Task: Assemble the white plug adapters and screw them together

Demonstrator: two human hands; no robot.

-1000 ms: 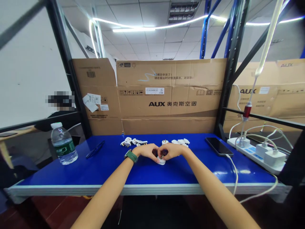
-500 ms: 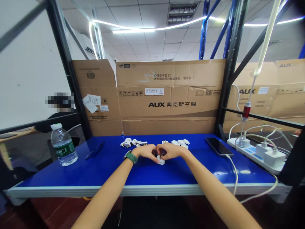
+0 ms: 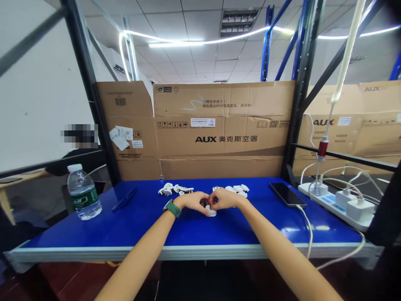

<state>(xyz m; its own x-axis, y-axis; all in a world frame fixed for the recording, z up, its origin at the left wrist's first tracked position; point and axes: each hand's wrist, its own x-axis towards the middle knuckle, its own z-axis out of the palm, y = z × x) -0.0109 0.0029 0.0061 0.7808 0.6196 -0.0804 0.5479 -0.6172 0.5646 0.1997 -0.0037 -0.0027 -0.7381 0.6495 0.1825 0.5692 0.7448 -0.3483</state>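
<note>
Near the middle of the blue table, a white plug piece (image 3: 211, 212) sits low between my two hands. My left hand (image 3: 194, 201), with a green-strapped watch on its wrist, has its thumb and fingers closed on the piece's left side. Bent over the top of it, my right hand (image 3: 224, 198) pinches with its fingertips; whatever they hold is hidden. Behind my left hand lies a loose pile of white plug pieces (image 3: 168, 189), some showing metal pins. More white plug pieces (image 3: 240, 189) lie behind my right hand.
A water bottle (image 3: 83, 194) and a dark pen-like item (image 3: 125, 199) are on the left. To the right lie a phone (image 3: 286, 194) with its cable and a power strip (image 3: 332, 204) with chargers. A cardboard panel (image 3: 219, 150) stands along the back. Someone sits beyond the left post.
My right fingertips have closed and come down onto the plug piece; the dark gap between them has narrowed. The left hand stays about in place. The view has shifted slightly.
</note>
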